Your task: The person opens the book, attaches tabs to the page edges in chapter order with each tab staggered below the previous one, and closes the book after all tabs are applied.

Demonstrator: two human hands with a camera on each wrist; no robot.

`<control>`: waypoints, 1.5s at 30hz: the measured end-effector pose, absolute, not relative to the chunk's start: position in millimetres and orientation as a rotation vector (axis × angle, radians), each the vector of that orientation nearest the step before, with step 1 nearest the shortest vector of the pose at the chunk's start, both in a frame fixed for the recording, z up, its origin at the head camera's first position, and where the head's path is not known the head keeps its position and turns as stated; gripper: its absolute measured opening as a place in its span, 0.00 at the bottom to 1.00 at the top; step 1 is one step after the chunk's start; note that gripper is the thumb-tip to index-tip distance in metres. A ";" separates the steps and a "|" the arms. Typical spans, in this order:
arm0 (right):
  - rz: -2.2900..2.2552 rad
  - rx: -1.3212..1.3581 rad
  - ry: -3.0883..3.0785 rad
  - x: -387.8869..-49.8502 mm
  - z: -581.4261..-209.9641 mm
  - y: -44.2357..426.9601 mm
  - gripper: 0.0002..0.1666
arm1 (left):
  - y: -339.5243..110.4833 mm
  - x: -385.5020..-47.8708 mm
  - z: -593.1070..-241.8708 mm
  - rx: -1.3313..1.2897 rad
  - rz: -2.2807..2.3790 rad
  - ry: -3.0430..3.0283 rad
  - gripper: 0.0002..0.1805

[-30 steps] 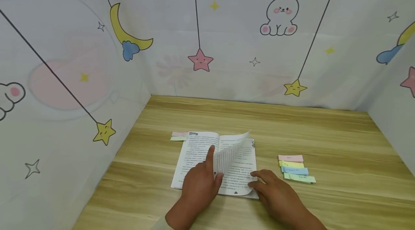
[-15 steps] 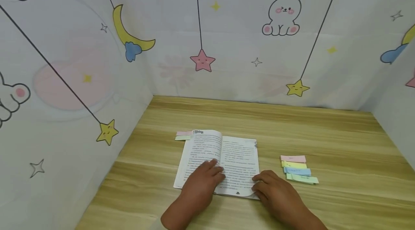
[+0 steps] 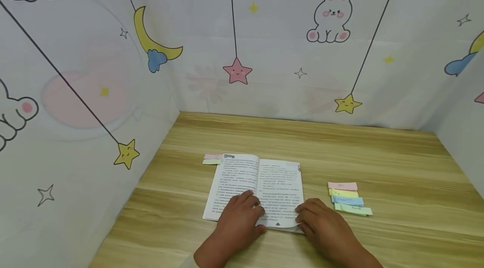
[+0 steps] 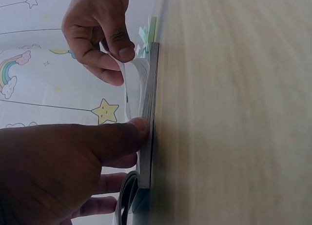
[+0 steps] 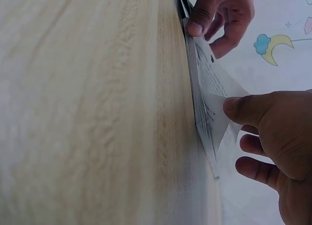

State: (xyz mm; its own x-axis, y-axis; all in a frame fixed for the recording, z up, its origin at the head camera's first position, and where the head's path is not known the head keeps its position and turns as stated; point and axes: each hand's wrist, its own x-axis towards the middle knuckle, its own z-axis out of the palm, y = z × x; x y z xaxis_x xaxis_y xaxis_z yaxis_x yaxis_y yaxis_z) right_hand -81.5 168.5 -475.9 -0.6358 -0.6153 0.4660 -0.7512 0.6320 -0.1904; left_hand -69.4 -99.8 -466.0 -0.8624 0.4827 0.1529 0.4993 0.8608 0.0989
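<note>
An open book (image 3: 239, 173) with printed pages lies on the table in the head view. My left hand (image 3: 241, 219) rests over its lower middle, fingers on the pages. In the left wrist view, that hand's thumb (image 4: 139, 127) presses against the book's bottom edge. At the lower right corner, my right hand (image 3: 323, 222) pinches a page (image 5: 222, 115) between thumb and fingers; the right wrist view shows this page lifted and bent away from the rest. Pink and green sticky tabs (image 3: 212, 159) stick out from the book's upper left side.
To the right of the book lie pink, yellow, blue and green sticky tab strips (image 3: 347, 200) with handwriting on them. A wood-grain table (image 3: 302, 135) supports everything. White cloth walls (image 3: 272, 87) with cartoon prints enclose its back and sides.
A page that stood half raised over the right side has gone down flat onto the left. My left hand's pointing forefinger has drawn back toward the book's lower middle. The right hand stays at the corner.
</note>
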 end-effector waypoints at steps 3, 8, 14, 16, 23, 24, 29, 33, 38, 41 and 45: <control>0.520 1.049 -2.496 -81.2 -475.6 168.7 0.17 | -99.8 -69.1 -466.5 -0.776 -0.215 -2.889 0.13; 0.523 0.913 -2.539 -79.3 -473.6 168.8 0.42 | -99.9 -69.6 -467.9 -0.734 -0.252 -2.884 0.21; 0.484 0.944 -2.540 -80.0 -476.4 170.2 0.38 | -99.4 -73.8 -469.3 -0.510 -0.379 -2.780 0.50; 0.474 0.988 -2.528 -80.1 -478.7 171.2 0.32 | -100.5 -75.3 -469.9 -0.416 -0.421 -2.720 0.55; 0.468 1.057 -2.507 -78.3 -481.5 171.8 0.20 | -107.0 -78.6 -468.1 -0.243 -0.367 -2.660 0.49; 0.464 1.056 -2.514 -77.9 -481.2 171.3 0.19 | -107.7 -78.8 -467.8 -0.253 -0.337 -2.688 0.47; 0.455 1.053 -2.542 -76.3 -480.0 169.2 0.18 | -109.2 -77.5 -463.7 -0.578 -0.202 -2.846 0.32; 0.468 1.060 -2.535 -76.1 -479.3 168.8 0.17 | -108.3 -73.3 -461.4 -0.859 -0.193 -2.882 0.20; 0.462 1.076 -2.510 -77.3 -479.3 169.2 0.15 | -107.3 -71.6 -465.2 -0.842 -0.239 -2.880 0.12; 0.457 1.084 -2.509 -78.0 -479.0 169.7 0.14 | -107.0 -71.2 -465.8 -0.809 -0.262 -2.893 0.09; 0.460 1.080 -2.554 -77.9 -477.8 169.9 0.12 | -106.5 -69.7 -464.4 -0.785 -0.296 -2.940 0.11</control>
